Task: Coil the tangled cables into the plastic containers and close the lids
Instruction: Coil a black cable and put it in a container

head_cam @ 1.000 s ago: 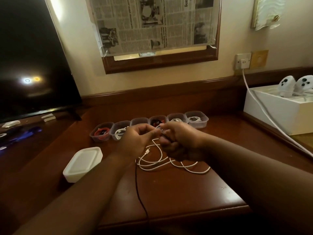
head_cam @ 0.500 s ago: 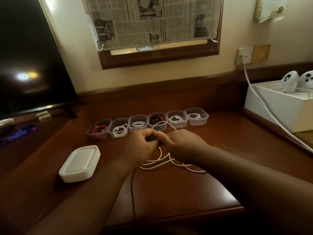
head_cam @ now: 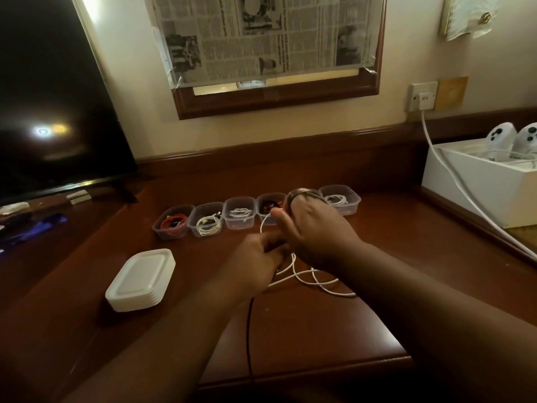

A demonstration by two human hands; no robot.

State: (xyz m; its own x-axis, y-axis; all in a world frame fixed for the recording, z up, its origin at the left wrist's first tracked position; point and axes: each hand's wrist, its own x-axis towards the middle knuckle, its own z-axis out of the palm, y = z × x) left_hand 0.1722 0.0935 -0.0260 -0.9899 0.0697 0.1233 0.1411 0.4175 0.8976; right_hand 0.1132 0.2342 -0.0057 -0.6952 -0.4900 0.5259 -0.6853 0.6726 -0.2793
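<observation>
A cream wall (head_cam: 406, 48) fills the upper frame, bearing a wood-framed window (head_cam: 276, 97) papered with newspaper (head_cam: 261, 36), a dark television (head_cam: 52, 112) at left, a wall socket (head_cam: 422, 96) at right, above a reddish-brown desk (head_cam: 319, 330).

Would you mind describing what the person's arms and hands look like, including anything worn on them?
Both forearms are bare up to the picture's edge, with no sleeves in view. The left hand and the right hand wear no gloves, and no watch or bracelet shows at either wrist. The dim, blurred picture does not settle whether any finger carries a ring.
</observation>
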